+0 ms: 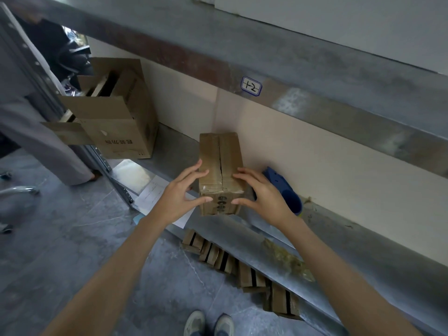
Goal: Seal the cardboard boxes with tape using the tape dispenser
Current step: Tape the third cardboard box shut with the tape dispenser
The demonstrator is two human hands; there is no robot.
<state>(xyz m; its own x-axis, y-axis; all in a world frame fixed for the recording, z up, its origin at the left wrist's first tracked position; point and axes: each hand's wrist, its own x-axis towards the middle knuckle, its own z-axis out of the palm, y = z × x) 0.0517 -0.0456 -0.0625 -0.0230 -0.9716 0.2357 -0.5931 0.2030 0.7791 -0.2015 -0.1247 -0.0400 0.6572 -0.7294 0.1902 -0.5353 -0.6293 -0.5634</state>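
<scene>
A small brown cardboard box (219, 154) lies on a grey metal shelf (247, 234), its top flaps closed with a dark seam down the middle. My left hand (180, 192) touches its left near corner with spread fingers, thumb on the front face. On the other side, my right hand (263, 192) rests fingertips on the top and thumb on the front. A blue tape dispenser (288, 192) lies on the shelf just right of the box, partly hidden behind my right hand.
A larger open cardboard box (118, 124) stands on the shelf at the left. Several small boxes (244, 270) line the floor under the shelf edge. A white paper (152, 192) hangs off the shelf. Another person in grey stands at far left (29, 132). My shoes (209, 323) are below.
</scene>
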